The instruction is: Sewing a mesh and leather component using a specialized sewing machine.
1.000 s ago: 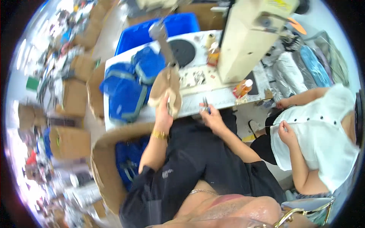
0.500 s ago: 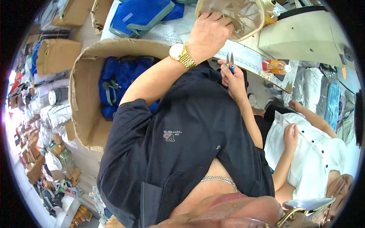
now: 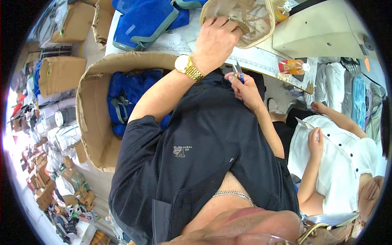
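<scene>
My left hand (image 3: 217,43), with a gold watch on the wrist, has its fingers curled over the near edge of a beige mesh piece (image 3: 253,25) with a bound rim, at the top of the worktable (image 3: 179,49). My right hand (image 3: 245,87) grips small scissors (image 3: 237,69) with blue on the handle, blades pointing up, just below the table's front edge. To the left of the mesh piece lie blue padded pieces with grey-green binding (image 3: 143,22).
A cardboard box (image 3: 92,134) holds blue items (image 3: 122,102) at my left. A cream machine body (image 3: 316,34) and an orange bottle (image 3: 292,66) are at the right of the table. A person in white (image 3: 332,159) sits close at my right, near wrapped rolls (image 3: 335,87). More boxes stand leftward.
The view has tipped down toward my torso. The beige piece now appears higher, with my left hand above it, back of hand up. My right hand still holds the scissors.
</scene>
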The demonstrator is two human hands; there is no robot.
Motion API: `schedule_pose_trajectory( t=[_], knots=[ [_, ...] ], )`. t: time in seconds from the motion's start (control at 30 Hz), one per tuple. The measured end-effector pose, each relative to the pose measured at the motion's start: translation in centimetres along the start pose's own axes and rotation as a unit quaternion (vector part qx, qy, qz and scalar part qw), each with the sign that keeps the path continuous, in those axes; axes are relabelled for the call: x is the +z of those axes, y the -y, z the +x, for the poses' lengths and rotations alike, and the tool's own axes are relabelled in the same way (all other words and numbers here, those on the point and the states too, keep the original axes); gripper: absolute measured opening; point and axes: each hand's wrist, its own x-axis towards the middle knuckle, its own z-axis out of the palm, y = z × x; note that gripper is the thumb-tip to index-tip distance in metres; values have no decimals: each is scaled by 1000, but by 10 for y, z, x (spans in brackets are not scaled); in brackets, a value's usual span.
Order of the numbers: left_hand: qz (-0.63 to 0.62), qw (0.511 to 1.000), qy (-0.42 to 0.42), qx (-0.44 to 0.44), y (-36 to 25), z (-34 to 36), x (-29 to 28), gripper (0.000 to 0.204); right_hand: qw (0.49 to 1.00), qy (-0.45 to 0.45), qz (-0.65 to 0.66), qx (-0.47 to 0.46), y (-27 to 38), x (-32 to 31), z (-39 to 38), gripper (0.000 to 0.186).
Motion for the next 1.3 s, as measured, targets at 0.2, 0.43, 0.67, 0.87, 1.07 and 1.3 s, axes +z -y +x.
schedule_pose_trajectory(
  t=[0.2,0.43,0.67,0.87,1.07,1.3],
  knots=[
    [581,472,242,617,-71,58,261,16,947,-84,115,-288,138,-83,34,27],
    [552,160,233,784,-57,36,293,11,954,5,200,-224,131,-83,56,24],
    [634,166,269,706,-8,41,277,23,954,32,239,-178,92,-99,59,23],
    [656,157,265,688,16,39,276,23,960,42,223,-164,76,-114,53,23],
    [662,167,283,674,34,39,279,26,976,85,148,-133,63,-132,44,20],
    [554,658,339,381,47,63,270,19,987,95,-28,-126,43,-154,26,35]
  ],
)
